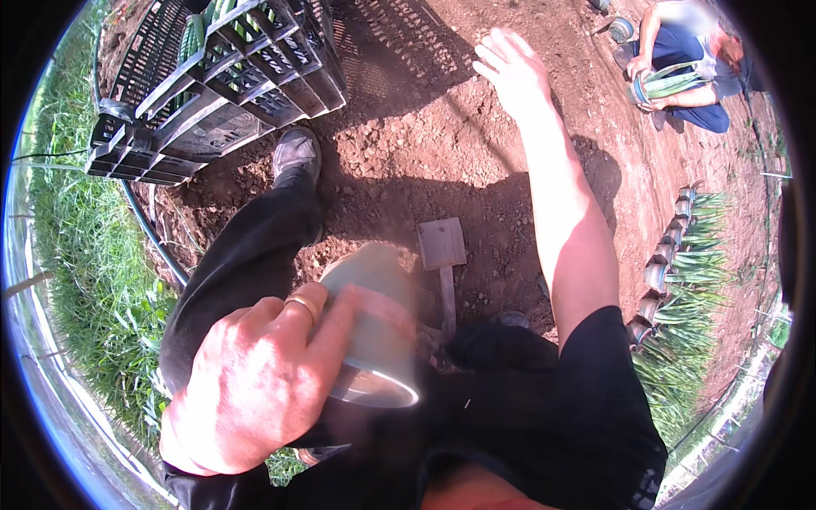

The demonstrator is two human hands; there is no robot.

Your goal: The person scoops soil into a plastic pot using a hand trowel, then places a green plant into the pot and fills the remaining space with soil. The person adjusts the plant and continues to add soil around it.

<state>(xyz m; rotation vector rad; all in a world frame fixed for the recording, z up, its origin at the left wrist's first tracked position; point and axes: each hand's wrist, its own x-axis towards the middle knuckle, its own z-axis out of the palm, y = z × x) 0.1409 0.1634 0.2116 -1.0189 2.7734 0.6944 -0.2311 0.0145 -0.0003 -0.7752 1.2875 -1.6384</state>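
My left hand (261, 370), with a ring on one finger, grips a pale grey-green plastic pot (376, 306). The pot is tilted and blurred, and its rounded rim faces down towards my lap. My right hand (515, 73) is stretched far out over the bare soil (408, 153), fingers apart and holding nothing. Between my legs lies a flat square-bladed tool (442, 245) with a straight handle, dusty with earth. Beyond my left shoe (298, 155) stands a black plastic crate (217, 121) with thick green leaves (191, 41) inside.
A co-worker (685, 70) sits at the far right, holding a potted aloe-like plant (676, 83) in both hands. Nearer on the right runs a row of potted plants (663, 268) lying sideways in view. A dark hose (150, 233) borders the grass (95, 268) on the left.
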